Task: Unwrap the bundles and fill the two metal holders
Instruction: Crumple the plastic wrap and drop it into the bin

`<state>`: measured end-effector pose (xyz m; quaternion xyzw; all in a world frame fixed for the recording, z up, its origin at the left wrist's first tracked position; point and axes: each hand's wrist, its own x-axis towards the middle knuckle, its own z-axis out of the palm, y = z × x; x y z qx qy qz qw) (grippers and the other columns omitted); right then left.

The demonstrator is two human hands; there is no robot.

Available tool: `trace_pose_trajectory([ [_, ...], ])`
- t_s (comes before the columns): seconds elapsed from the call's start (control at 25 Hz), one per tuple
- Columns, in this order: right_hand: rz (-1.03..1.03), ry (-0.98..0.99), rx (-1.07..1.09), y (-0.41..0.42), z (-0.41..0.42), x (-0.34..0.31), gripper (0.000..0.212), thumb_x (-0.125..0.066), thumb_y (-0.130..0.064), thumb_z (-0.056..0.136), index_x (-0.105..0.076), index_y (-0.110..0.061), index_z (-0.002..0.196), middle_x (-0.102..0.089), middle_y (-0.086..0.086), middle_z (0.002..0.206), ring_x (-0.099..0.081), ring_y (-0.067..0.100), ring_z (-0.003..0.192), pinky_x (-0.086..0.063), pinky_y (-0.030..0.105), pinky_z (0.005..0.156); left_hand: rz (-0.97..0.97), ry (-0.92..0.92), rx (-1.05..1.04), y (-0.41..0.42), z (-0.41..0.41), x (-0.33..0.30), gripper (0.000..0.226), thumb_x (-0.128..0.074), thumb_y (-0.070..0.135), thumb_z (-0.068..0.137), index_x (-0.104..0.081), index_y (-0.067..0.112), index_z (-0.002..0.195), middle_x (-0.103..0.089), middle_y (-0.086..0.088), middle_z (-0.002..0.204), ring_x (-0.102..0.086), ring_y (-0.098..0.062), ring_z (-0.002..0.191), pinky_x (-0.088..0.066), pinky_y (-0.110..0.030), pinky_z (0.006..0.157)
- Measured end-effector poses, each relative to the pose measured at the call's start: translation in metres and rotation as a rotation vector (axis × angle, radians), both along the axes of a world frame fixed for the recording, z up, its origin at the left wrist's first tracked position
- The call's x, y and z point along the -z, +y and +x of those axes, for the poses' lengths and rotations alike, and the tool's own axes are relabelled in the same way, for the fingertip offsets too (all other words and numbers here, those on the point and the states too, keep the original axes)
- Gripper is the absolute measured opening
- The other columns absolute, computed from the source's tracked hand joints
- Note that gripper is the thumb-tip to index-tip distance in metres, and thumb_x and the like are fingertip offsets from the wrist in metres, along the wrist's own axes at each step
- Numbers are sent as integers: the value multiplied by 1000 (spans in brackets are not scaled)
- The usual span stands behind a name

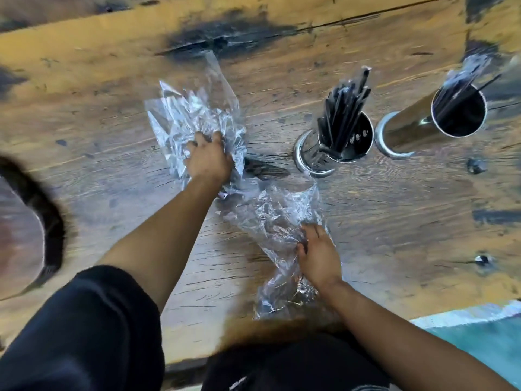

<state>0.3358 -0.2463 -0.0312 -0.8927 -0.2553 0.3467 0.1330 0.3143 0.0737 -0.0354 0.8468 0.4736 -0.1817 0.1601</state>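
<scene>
Two crumpled clear plastic wrappers lie on the wooden table (394, 235). My left hand (210, 159) grips the far wrapper (186, 114) near the table's middle. My right hand (317, 255) grips the near wrapper (279, 221), which runs toward the front edge. Two shiny metal holders stand at the right: the nearer perforated holder (358, 142) is packed with black sticks (345, 108), and the right holder (408, 128) also has black sticks (462, 91) in it.
A dark knot and crack (262, 169) mark the wood just right of my left hand. Two metal bolt heads (476, 166) sit in the table at the right. A round dark-rimmed object (48, 227) shows at the left edge. Teal floor (479, 342) lies past the table's front corner.
</scene>
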Motion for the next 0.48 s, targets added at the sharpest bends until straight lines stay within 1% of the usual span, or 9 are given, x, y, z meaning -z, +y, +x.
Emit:
trace_pose_trajectory([
  [0.12,-20,40,33,-15,9,-4,46,-55,-8,93,-53,-14,139,-59,11,130,-61,29,110,-50,33,88,-25,15,6,-47,-32,-16,49,-68,24,87,-48,17,131,-43,-21,133,-41,-42,124,-50,-52,89],
  [0.2,-5,58,40,-32,14,-8,41,-54,-7,91,-57,-14,132,-62,11,115,-61,30,102,-45,28,77,-53,-31,-32,-80,-54,-24,40,-62,15,90,-53,14,129,-48,-21,128,-47,-42,119,-48,-48,90],
  [0.28,33,63,66,-53,19,-14,36,-55,-6,88,-62,-13,122,-63,11,104,-62,31,95,-43,28,73,-106,-100,-84,-112,-73,-29,35,-55,6,89,-59,13,123,-52,-20,122,-54,-42,111,-49,-44,87],
  [0.32,48,50,88,-64,21,-16,36,-56,-5,88,-64,-13,122,-63,12,103,-63,32,94,-45,29,75,-129,-125,-97,-126,-81,-32,34,-54,5,88,-61,14,121,-53,-19,120,-56,-41,107,-49,-43,84],
  [0.4,58,10,174,-88,27,-25,43,-57,-4,88,-63,-12,131,-63,13,110,-64,32,94,-48,29,81,-171,-171,-87,-158,-91,-40,35,-56,5,87,-62,14,121,-55,-18,119,-60,-41,102,-50,-40,82],
  [0.44,79,6,236,-100,29,-30,48,-56,-2,89,-59,-13,136,-62,13,114,-64,29,89,-50,24,81,-195,-185,-75,-174,-94,-43,36,-56,5,87,-62,14,122,-55,-18,119,-60,-41,101,-50,-40,82],
  [0.48,113,7,300,-111,31,-35,51,-55,0,91,-56,-12,140,-60,12,115,-63,25,82,-50,15,76,-215,-194,-56,-190,-96,-47,36,-57,6,87,-63,13,122,-56,-18,120,-61,-41,101,-50,-39,83],
])
